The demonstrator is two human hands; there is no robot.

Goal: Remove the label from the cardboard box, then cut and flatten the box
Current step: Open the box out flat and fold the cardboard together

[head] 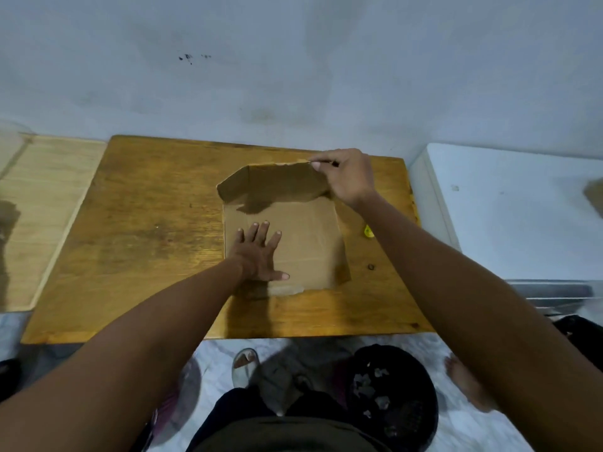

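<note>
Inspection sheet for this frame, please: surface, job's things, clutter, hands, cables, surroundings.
Surface: wooden table, worn.
Job's things: cardboard box opened flat, far flap raised.
Clutter: small yellow object by the right forearm, partly hidden.
Hands: left hand presses flat on the cardboard; right hand pinches the flap's top edge.
Cables: nothing seen.
Surroundings: pale wall, white unit at right, dark bin with scraps on the floor.

A worn brown wooden desk (140,230) stands against a pale blue-grey wall (293,60). A light wooden board (42,203) lies to its left, a white cabinet (509,210) to its right. Below, a black mesh basket (391,393) holding paper scraps sits on the floor.
</note>
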